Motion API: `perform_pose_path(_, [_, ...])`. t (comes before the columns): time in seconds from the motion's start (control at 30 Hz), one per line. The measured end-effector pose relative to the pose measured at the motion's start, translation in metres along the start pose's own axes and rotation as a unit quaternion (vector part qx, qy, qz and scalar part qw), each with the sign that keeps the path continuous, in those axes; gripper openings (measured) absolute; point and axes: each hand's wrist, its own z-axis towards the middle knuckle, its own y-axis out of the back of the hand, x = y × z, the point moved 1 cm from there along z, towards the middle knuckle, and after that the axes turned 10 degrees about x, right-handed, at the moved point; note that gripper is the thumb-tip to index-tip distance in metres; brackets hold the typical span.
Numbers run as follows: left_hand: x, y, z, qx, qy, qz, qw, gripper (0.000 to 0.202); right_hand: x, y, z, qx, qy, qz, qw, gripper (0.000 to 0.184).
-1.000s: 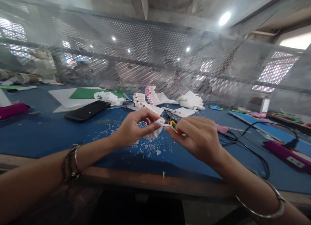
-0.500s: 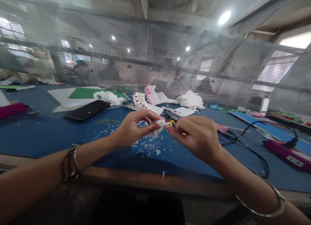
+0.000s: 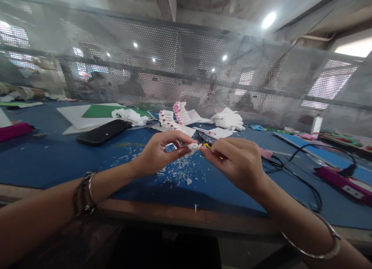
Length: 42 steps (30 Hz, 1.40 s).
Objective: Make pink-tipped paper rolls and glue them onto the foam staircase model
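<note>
My left hand (image 3: 162, 150) pinches a crumpled, rolled piece of white tissue paper (image 3: 194, 147) between thumb and fingers. Close beside it, my right hand (image 3: 235, 160) is closed around a small yellow tool (image 3: 207, 145). Most of that tool is hidden by the fingers, so its exact kind cannot be made out. Its tip meets the right end of the paper. Both hands are above the blue tabletop (image 3: 130, 187), where many white paper scraps (image 3: 180, 172) lie scattered below them.
A black phone (image 3: 104, 132) lies left of the hands near green and white sheets (image 3: 101, 111). Behind stand folded strips with pink tips (image 3: 180, 113) and a white paper stack (image 3: 228, 119). On the right are a black cable (image 3: 315, 187) and a magenta power strip (image 3: 343, 185).
My right hand has shifted slightly right, and the yellow tool has turned a little in its fingers. The white paper's end has changed shape slightly; my left hand has hardly moved.
</note>
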Motion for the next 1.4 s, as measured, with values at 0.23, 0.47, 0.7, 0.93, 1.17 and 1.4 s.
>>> perform_pose_path(0.23, [-0.0006,0.0002,0.0006,0.008,-0.015,0.002,1.000,0.008,-0.0004,-0.0010,0.0002,-0.004,-0.003,0.003,1.000,0.035])
perform_pose_path(0.47, [-0.0004,0.0002,-0.0004,0.018,-0.016,0.004,1.000,0.008,-0.0006,-0.0010,-0.0011,0.001,-0.006,0.002,1.000,0.037])
perform_pose_path(0.7, [0.0010,-0.0016,-0.0005,-0.005,-0.001,-0.016,1.000,0.006,-0.0017,0.0000,-0.0006,-0.001,-0.009,0.002,1.000,0.037])
perform_pose_path(0.93, [0.0007,-0.0012,-0.0006,0.000,0.001,-0.008,1.000,0.004,-0.0016,-0.0002,0.0002,0.001,-0.010,0.001,1.000,0.038])
perform_pose_path(1.17, [0.0010,-0.0007,-0.0005,0.004,0.000,-0.008,1.000,0.004,-0.0016,0.0004,0.0005,0.000,-0.007,0.003,1.000,0.038])
perform_pose_path(1.4, [-0.0025,-0.0004,0.0004,0.008,0.014,0.002,1.000,0.004,-0.0023,0.0000,-0.0002,0.005,-0.008,0.002,1.000,0.037])
